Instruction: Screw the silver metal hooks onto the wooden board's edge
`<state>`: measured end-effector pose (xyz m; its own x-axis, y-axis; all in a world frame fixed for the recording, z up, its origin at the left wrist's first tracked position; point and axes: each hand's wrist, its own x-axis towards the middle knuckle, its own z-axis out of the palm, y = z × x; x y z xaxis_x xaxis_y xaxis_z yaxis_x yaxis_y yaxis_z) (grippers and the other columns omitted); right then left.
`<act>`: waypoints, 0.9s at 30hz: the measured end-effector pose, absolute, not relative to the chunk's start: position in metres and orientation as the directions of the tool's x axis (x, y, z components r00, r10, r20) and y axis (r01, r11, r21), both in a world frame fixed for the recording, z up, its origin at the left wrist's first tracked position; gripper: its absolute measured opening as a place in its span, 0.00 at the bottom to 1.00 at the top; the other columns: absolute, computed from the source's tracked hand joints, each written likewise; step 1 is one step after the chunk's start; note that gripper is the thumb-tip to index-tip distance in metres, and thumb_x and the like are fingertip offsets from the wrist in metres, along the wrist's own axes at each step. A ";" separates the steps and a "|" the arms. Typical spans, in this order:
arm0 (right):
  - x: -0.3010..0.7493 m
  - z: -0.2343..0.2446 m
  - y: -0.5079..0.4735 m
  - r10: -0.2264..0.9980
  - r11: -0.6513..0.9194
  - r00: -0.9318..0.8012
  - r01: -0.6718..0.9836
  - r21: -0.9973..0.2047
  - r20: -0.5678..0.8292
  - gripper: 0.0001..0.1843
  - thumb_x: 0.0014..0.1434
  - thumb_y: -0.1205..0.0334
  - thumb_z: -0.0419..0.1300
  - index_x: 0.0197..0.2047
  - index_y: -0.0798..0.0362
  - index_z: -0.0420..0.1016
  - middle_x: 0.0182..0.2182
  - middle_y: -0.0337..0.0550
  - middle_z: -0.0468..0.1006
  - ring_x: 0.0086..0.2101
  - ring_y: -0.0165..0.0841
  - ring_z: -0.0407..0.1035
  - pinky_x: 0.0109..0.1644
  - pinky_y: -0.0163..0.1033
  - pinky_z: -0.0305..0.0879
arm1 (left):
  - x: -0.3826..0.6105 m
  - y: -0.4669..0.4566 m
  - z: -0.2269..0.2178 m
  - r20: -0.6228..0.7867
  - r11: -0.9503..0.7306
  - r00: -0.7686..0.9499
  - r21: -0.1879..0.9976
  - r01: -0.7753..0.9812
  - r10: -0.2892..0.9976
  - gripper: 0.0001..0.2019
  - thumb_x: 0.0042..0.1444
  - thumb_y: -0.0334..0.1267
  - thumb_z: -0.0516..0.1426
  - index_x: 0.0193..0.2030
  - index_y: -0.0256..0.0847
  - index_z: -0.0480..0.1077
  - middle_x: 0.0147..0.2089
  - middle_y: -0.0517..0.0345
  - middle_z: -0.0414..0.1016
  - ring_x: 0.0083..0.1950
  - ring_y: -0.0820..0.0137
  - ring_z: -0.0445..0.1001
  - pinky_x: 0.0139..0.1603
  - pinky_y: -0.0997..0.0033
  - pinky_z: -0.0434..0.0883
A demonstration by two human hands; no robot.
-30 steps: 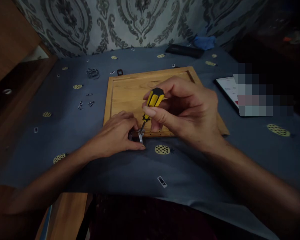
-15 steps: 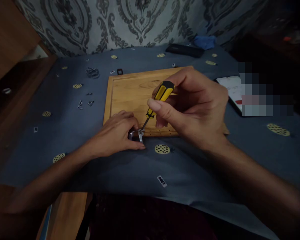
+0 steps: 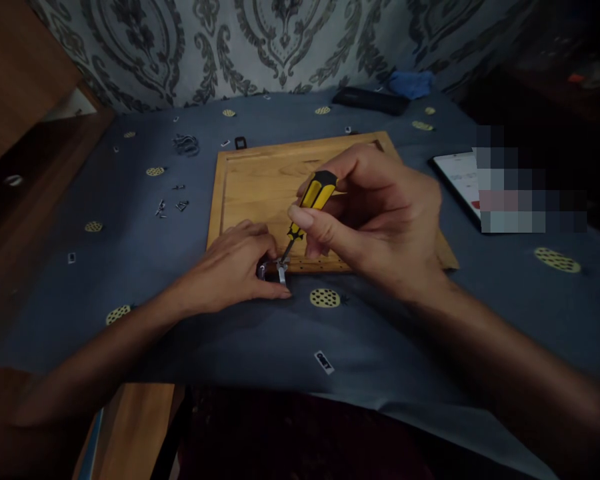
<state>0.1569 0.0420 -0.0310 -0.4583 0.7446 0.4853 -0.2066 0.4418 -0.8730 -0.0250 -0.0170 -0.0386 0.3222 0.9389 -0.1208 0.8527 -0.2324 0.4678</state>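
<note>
My right hand (image 3: 380,213) is closed round a yellow-and-black screwdriver (image 3: 313,200), whose thin tip points down and left onto a small metal part (image 3: 275,270). My left hand (image 3: 235,267) pinches that part from the left and holds it down at the near edge of a wooden board (image 3: 250,187). The board lies on a blue-grey cloth (image 3: 180,333) printed with yellow dotted shapes. Most of the small part is hidden under my left fingers.
Several tiny metal pieces (image 3: 170,207) lie scattered on the cloth at the left. A coiled metal piece (image 3: 186,144) sits at the back left. A black phone (image 3: 370,100) and a blue cloth (image 3: 410,83) lie at the back. A lit phone (image 3: 463,183) lies to the right.
The screwdriver handle tilted to the right and rose half a second ago, then came back lower and more upright. My left hand has stayed on the small part.
</note>
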 end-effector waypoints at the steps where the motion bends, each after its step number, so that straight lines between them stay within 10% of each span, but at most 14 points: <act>1: 0.158 -0.030 0.042 0.738 0.442 -0.469 -0.205 -0.873 0.484 0.20 0.52 0.49 0.76 0.32 0.48 0.71 0.29 0.32 0.77 0.20 0.25 0.71 0.20 0.32 0.68 | -0.025 -0.017 -0.039 -0.116 -0.234 0.322 0.470 0.851 0.940 0.17 0.51 0.45 0.71 0.39 0.39 0.72 0.45 0.53 0.75 0.50 0.57 0.71 0.49 0.59 0.69; 27: 0.162 -0.027 0.043 0.717 0.468 -0.494 -0.182 -0.865 0.492 0.16 0.51 0.51 0.77 0.34 0.48 0.78 0.29 0.35 0.80 0.21 0.27 0.71 0.21 0.34 0.71 | -0.029 -0.018 -0.044 -0.065 -0.264 0.337 0.492 0.830 0.939 0.17 0.51 0.46 0.71 0.39 0.40 0.71 0.43 0.55 0.74 0.49 0.57 0.72 0.48 0.59 0.69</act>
<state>0.1616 0.0430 -0.0274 -0.4938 0.7169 0.4921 -0.1820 0.4682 -0.8647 -0.0290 -0.0183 -0.0443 0.3373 0.9391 -0.0652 0.8299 -0.2640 0.4916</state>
